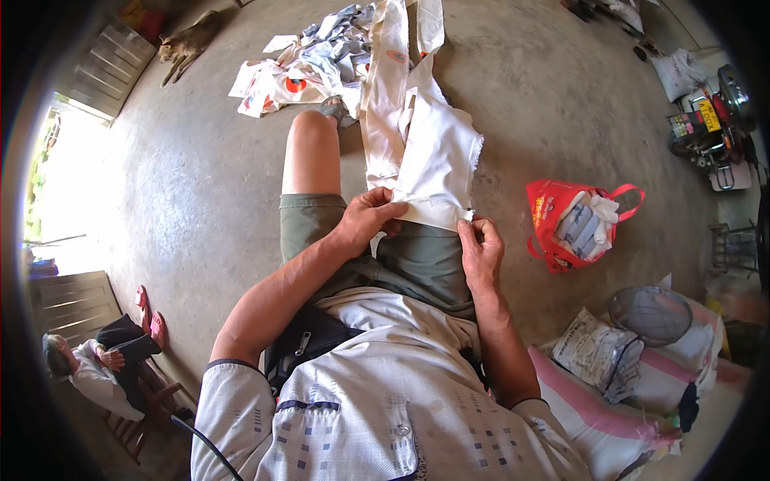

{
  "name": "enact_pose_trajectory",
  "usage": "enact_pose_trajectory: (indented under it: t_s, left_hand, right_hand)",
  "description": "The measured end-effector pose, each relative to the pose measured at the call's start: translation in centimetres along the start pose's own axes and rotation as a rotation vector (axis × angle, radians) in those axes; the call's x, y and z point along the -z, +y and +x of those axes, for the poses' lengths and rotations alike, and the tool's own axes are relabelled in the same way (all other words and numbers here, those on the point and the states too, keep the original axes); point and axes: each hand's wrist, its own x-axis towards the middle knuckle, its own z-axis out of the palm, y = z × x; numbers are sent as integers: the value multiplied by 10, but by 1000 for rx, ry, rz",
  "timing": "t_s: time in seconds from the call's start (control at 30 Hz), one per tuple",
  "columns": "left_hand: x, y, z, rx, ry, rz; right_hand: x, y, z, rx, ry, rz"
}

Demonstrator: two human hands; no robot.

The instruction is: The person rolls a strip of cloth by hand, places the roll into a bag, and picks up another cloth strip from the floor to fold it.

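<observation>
A white piece of cloth [437,152] with a frayed right edge stretches from my lap away over my right leg. At its near edge my left hand [370,218] is closed, pinching the cloth between thumb and fingers. My right hand [483,247] pinches the near right corner, thumb on top. Between the two hands the edge lies fairly straight across my shorts [425,260]. Beside it runs a long cream cloth strip [387,96] with an orange mark, reaching toward the far floor.
A heap of white and grey-blue cloth scraps [333,52] lies ahead. At right stands a red bag [549,212] of folded cloth, with sacks [593,353] and a motorcycle [714,128] beyond. A person [100,365] sits at left; a dog [188,46] lies far left.
</observation>
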Motion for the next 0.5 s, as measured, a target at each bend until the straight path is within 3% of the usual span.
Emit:
enact_pose_trajectory:
  t_s: [0.2,0.3,0.5]
  left_hand:
    - [0,-6,0,-44,5,17]
    - [-1,-9,0,-87,12,87]
    - [0,-13,-1,-76,-16,136]
  right_hand:
    - [0,9,0,-140,-24,-14]
    - [-4,4,-1,208,55,-179]
    - [-6,-2,-1,179,73,-192]
